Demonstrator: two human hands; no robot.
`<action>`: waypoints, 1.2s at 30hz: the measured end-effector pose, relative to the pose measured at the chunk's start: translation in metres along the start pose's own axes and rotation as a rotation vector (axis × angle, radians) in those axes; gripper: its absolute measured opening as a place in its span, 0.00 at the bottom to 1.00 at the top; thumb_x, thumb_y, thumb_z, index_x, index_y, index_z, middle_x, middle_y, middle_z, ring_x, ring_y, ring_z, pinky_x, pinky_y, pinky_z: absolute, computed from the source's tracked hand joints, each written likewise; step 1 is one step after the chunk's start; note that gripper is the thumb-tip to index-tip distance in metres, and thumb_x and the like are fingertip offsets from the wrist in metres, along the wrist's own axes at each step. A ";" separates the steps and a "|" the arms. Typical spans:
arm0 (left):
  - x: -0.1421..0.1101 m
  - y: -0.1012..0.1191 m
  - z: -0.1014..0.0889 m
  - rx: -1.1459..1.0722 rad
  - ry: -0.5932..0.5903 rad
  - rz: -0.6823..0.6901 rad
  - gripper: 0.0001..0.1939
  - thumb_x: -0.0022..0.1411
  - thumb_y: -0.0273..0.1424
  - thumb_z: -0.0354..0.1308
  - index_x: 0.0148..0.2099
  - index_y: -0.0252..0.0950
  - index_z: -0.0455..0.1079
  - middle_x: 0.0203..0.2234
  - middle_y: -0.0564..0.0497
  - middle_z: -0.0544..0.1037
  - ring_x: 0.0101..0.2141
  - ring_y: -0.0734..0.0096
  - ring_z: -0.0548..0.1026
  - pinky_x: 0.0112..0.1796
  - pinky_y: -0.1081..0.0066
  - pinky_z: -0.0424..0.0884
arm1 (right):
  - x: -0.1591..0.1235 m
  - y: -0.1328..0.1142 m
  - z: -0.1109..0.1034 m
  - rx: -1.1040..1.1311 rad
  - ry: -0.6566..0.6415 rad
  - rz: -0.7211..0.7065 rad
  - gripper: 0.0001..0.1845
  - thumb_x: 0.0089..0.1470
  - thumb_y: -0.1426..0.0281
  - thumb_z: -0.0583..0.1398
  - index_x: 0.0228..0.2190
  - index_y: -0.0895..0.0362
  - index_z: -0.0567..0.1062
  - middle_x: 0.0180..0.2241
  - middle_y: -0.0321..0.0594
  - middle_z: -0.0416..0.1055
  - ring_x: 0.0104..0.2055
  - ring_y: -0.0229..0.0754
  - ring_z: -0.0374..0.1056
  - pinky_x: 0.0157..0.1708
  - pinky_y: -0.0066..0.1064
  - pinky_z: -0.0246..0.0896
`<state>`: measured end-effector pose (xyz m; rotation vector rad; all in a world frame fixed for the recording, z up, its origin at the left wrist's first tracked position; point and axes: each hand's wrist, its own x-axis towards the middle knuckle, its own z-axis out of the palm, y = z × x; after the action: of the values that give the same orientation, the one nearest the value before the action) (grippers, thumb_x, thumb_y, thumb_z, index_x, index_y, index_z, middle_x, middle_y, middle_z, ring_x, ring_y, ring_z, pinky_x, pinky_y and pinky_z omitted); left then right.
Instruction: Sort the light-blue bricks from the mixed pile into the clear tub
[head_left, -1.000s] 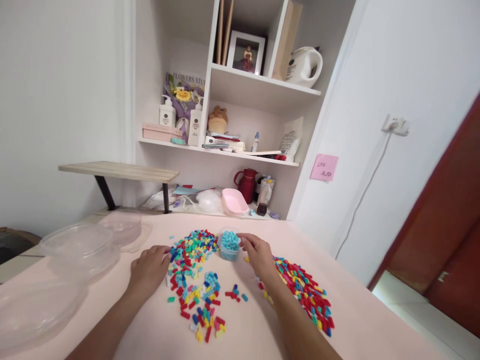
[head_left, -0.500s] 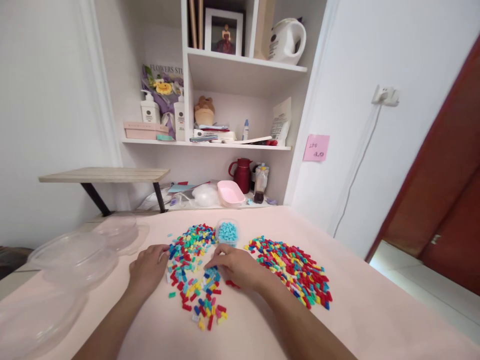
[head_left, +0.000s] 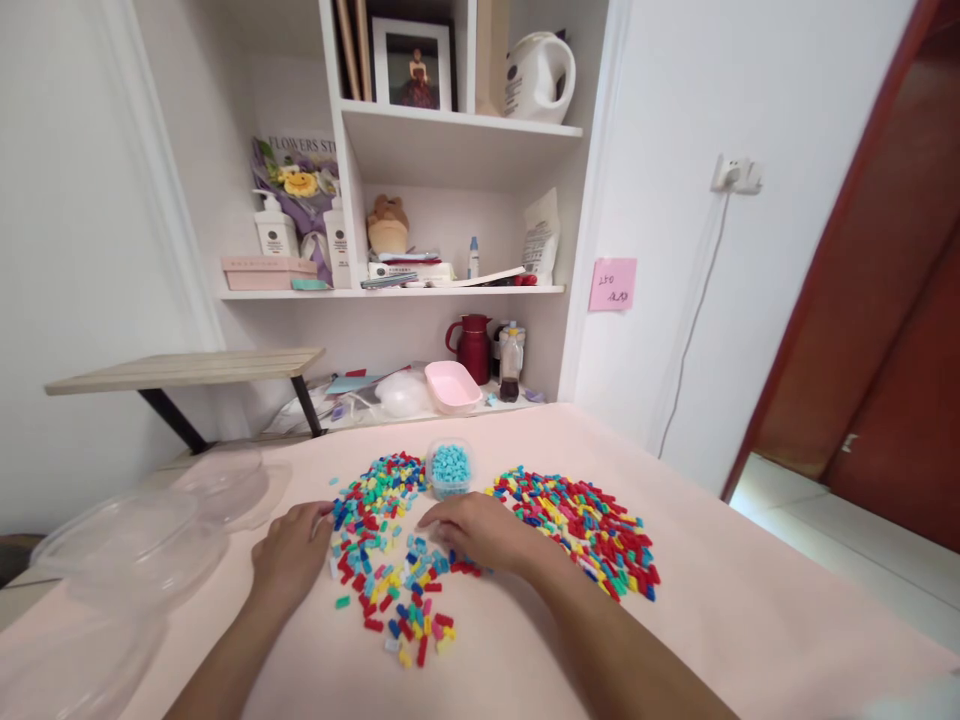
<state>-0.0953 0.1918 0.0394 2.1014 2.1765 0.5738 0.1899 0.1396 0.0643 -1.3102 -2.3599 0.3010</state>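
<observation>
Small colourful toy building bricks (head_left: 379, 575) lie loose in a scattered pile on the pink table cover. My left hand (head_left: 289, 550) rests palm down at that pile's left edge, fingers apart and fingertips by blue bricks. Over the pile's right side is my right hand (head_left: 480, 530), its index finger stretched leftward and the other fingers partly hidden; nothing shows in its grasp. Just beyond it stands a clear tub (head_left: 450, 490) of light blue bricks. A second brick pile (head_left: 585, 525), largely red and yellow, spreads to the right, partly behind my right forearm.
Clear plastic containers (head_left: 124, 550) stand on the left beside a small wooden stand (head_left: 187, 368). At the back are a pink tray (head_left: 453, 388), a red jug (head_left: 474, 350) and a bottle (head_left: 511, 362), below white shelves (head_left: 465, 125) holding household things.
My right hand has lifted slightly from the light blue bricks, its index finger straighter. My left hand stays beside the pile. The camera view has turned slightly right.
</observation>
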 end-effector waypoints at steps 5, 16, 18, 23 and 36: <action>0.000 0.000 0.000 0.008 0.001 -0.006 0.22 0.67 0.38 0.40 0.54 0.47 0.72 0.55 0.50 0.74 0.56 0.56 0.69 0.53 0.57 0.64 | 0.002 0.002 0.002 -0.133 0.000 0.111 0.19 0.56 0.72 0.56 0.46 0.49 0.81 0.45 0.41 0.78 0.44 0.46 0.74 0.41 0.31 0.64; 0.002 0.002 0.000 0.014 -0.030 -0.021 0.23 0.68 0.38 0.38 0.55 0.45 0.71 0.57 0.50 0.73 0.57 0.55 0.68 0.54 0.55 0.63 | 0.004 0.004 0.000 -0.002 0.061 0.149 0.11 0.50 0.71 0.63 0.36 0.48 0.82 0.30 0.33 0.80 0.35 0.41 0.73 0.32 0.28 0.56; 0.002 0.001 0.000 0.014 -0.029 -0.024 0.23 0.68 0.38 0.38 0.55 0.46 0.71 0.57 0.51 0.73 0.57 0.55 0.68 0.54 0.55 0.63 | 0.007 0.008 -0.001 0.096 0.199 0.166 0.11 0.52 0.67 0.63 0.38 0.48 0.82 0.27 0.32 0.78 0.30 0.39 0.71 0.31 0.27 0.55; 0.001 0.001 0.001 0.004 -0.011 -0.025 0.22 0.67 0.37 0.40 0.53 0.48 0.72 0.55 0.52 0.74 0.56 0.55 0.69 0.53 0.56 0.64 | 0.018 0.029 -0.005 0.232 0.587 0.354 0.14 0.57 0.62 0.60 0.41 0.50 0.83 0.22 0.33 0.71 0.26 0.39 0.66 0.29 0.28 0.55; 0.002 0.000 0.003 0.007 0.009 -0.018 0.21 0.67 0.37 0.41 0.52 0.49 0.73 0.55 0.53 0.75 0.57 0.56 0.69 0.53 0.55 0.64 | 0.003 0.018 -0.015 0.594 0.346 0.095 0.10 0.54 0.67 0.61 0.34 0.56 0.82 0.28 0.36 0.75 0.29 0.37 0.68 0.31 0.26 0.63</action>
<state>-0.0942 0.1947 0.0373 2.0850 2.2028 0.5766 0.2084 0.1513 0.0714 -1.0753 -1.7344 0.6823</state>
